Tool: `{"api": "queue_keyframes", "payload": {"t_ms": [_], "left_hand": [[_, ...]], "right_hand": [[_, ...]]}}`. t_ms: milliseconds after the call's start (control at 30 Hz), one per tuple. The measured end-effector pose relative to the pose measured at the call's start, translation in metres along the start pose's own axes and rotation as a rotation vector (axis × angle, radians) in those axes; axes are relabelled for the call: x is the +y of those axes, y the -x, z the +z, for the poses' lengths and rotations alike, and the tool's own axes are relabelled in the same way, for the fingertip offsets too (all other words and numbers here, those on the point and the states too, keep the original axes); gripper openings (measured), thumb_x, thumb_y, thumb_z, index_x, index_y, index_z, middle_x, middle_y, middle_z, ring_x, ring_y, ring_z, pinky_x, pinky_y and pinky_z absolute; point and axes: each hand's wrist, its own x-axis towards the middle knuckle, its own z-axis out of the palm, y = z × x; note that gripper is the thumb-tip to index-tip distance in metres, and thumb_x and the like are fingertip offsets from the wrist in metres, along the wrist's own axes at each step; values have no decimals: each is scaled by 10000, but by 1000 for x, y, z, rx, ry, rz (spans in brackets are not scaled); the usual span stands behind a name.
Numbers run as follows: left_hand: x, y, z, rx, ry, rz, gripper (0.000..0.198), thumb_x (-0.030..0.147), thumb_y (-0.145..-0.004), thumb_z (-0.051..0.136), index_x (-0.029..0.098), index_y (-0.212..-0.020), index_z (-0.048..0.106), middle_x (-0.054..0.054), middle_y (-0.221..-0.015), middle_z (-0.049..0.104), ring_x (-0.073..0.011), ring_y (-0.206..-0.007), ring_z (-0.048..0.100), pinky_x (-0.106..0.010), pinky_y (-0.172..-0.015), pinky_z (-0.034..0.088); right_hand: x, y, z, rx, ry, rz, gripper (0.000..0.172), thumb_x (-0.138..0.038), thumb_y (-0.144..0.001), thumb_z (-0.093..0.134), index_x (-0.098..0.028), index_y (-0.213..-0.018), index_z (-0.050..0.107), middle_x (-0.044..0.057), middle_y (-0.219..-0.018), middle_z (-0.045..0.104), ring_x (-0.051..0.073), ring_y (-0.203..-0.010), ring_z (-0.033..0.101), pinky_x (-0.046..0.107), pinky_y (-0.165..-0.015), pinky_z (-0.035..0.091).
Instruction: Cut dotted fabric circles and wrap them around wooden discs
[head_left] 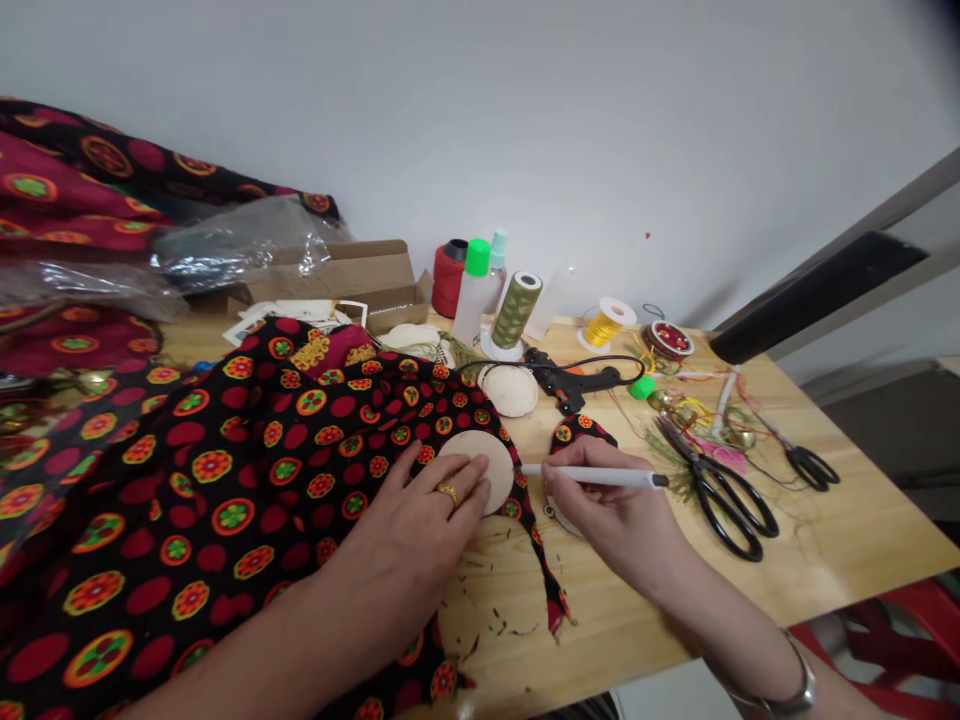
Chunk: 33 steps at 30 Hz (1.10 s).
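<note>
My left hand (pixel 431 500) lies with its fingers stretched out, pressing a pale round disc (pixel 491 478) flat against black fabric (pixel 255 470) patterned with red dots and bright flowers. In my right hand (pixel 619 515) is a white pen (pixel 600 476), pinched between thumb and fingers. Its tip meets the fabric at the disc's right edge. A narrow strip of the fabric (pixel 541 555) trails down over the wood. Beside my right hand, partly behind it, lies a smaller piece of the same fabric (pixel 581 430).
Black-handled scissors (pixel 727 500) and a smaller pair (pixel 811 466) lie to the right. A black glue gun (pixel 574 383), green thread spool (pixel 516 312), yellow spool (pixel 606 325) and green-capped bottle (pixel 472 290) stand or lie behind. An open cardboard box (pixel 367 275) rests against the wall.
</note>
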Motion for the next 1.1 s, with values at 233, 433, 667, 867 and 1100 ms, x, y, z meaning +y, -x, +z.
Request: {"api": "queue_keyframes", "payload": {"t_ms": [233,433,667,867,1100], "left_hand": [[0,-1,-2,-3,-1,7,413,133,-820,453,166,-1212,577,-118,-1328,579,-270,-1212,468,-560,-1064,250],[2,-2,-7,-19,7,-15,435,81,-802,441,176,-1200,590,-98,-1312,600,-248,-1203,483,-530,-1059,281],[1,-1,-4,-3,4,-3,458,67,-787,428,170,-1208,576,-96,-1327,588,-246,-1231,456,-526,-1057,274],[0,-1,-3,23,5,10,443,76,-781,431,164,-1187,588,-98,-1310,601,-249,-1199,482,-526,-1052,274],[2,-1,-7,12,12,2,459,62,-773,443,168,-1196,587,-92,-1321,594,-246,-1206,478,-516,-1056,273]], "right_hand": [[-4,9,-2,35,102,-40,181,-298,-817,580,-176,-686,606,1,-569,558,100,-480,423,206,-410,336],[-12,11,-7,30,-51,27,162,-298,-779,617,-167,-687,596,8,-581,582,107,-510,467,215,-455,359],[-6,12,1,-73,-150,86,156,-285,-766,606,-167,-670,569,-12,-568,536,96,-506,439,214,-464,354],[-5,11,5,-106,-164,77,145,-281,-769,598,-162,-689,579,-9,-568,537,100,-511,438,211,-452,347],[0,7,7,-117,-218,120,137,-275,-763,612,-159,-703,569,-14,-581,540,95,-524,439,217,-478,335]]}}
